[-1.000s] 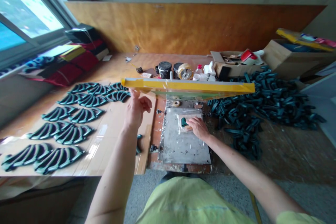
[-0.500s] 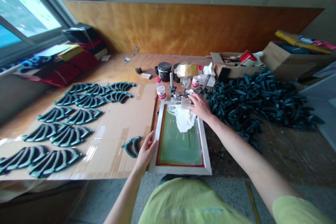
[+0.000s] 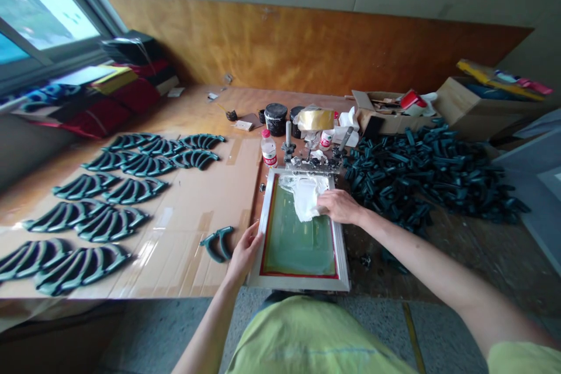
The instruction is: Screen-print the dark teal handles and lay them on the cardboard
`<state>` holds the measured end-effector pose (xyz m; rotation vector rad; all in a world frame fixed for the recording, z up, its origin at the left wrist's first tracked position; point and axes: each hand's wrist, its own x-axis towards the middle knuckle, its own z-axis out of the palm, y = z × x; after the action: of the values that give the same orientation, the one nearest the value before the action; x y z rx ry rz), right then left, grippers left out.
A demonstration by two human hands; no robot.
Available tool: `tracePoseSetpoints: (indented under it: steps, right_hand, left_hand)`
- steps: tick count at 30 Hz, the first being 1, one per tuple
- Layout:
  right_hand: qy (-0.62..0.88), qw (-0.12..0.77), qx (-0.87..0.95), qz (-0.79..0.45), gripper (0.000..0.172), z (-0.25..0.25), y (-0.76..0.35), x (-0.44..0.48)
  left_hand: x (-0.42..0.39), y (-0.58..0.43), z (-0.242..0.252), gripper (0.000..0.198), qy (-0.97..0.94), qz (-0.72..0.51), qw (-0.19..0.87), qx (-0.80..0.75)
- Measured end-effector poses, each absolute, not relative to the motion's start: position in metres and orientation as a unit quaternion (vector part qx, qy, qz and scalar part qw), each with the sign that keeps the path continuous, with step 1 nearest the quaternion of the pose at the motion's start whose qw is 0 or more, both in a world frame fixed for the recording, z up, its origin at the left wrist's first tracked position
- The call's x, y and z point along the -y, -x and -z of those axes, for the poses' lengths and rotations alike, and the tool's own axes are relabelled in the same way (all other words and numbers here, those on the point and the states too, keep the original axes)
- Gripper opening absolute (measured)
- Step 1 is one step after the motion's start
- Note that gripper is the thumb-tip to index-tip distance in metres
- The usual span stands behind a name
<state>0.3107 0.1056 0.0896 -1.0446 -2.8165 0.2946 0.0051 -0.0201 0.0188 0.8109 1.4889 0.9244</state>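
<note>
A screen-printing frame (image 3: 302, 283) lies flat in front of me, its green mesh (image 3: 298, 245) bordered in red tape. My left hand (image 3: 244, 251) holds the frame's left rail. My right hand (image 3: 339, 207) presses on a crumpled white rag (image 3: 305, 196) bunched on the upper part of the mesh. Left of the frame, close to my left hand, lies a single dark green plastic piece (image 3: 217, 243). The plate beneath the frame is hidden.
Rows of curved green pieces (image 3: 135, 190) lie on a taped cardboard sheet (image 3: 210, 187) to the left. A heap of dark pieces (image 3: 421, 175) spreads right. Behind stand a black ink tin (image 3: 276, 120), a plastic bottle (image 3: 269, 149), and a cardboard box (image 3: 385, 111).
The frame has swung down from raised to flat over the plate. My left hand has come down to its rail, and my right hand has moved from the lower right onto the rag.
</note>
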Motion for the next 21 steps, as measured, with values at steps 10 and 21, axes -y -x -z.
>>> tracePoseSetpoints:
  steps: [10, 21]
  right_hand:
    - [0.350, 0.145, 0.924, -0.054, 0.025, -0.060, -0.302, -0.076]
    - [0.592, 0.210, 0.778, -0.023, 0.051, -0.130, -0.306, -0.180]
  left_hand:
    - [0.020, -0.005, -0.022, 0.075, -0.349, -0.399, 0.573, -0.625]
    - [0.001, 0.002, -0.112, 0.070, -0.346, -0.426, 0.583, -0.599]
